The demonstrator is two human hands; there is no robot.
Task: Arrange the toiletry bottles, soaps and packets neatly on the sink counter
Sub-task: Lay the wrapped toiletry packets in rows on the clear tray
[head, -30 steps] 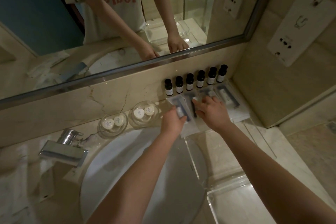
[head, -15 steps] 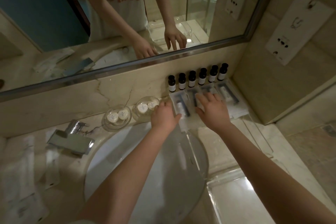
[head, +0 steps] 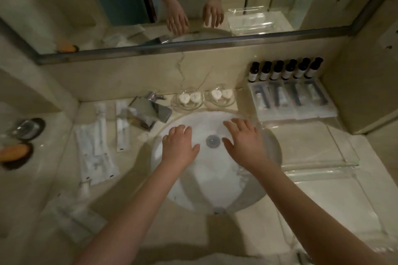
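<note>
Several small dark bottles (head: pixel 285 69) stand in a row against the back wall at the right. In front of them lie clear packets (head: pixel 290 98) side by side. Two glass dishes (head: pixel 190 99) (head: pixel 221 97) with white round soaps sit behind the basin. More white packets (head: pixel 94 142) lie loose on the counter to the left of the tap. My left hand (head: pixel 179 146) and my right hand (head: pixel 243 142) hover over the white basin (head: pixel 206 178), fingers spread, holding nothing.
A chrome tap (head: pixel 148 112) stands at the basin's back left. A clear acrylic tray (head: pixel 323 170) lies on the counter at the right. Dark round dishes (head: pixel 19 144), one with something orange in it, sit far left. A mirror (head: pixel 193 6) runs along the back wall.
Both hands have left the packets at the back right and drawn back over the basin. The view has swung left and down, which brings the loose packets left of the tap into sight.
</note>
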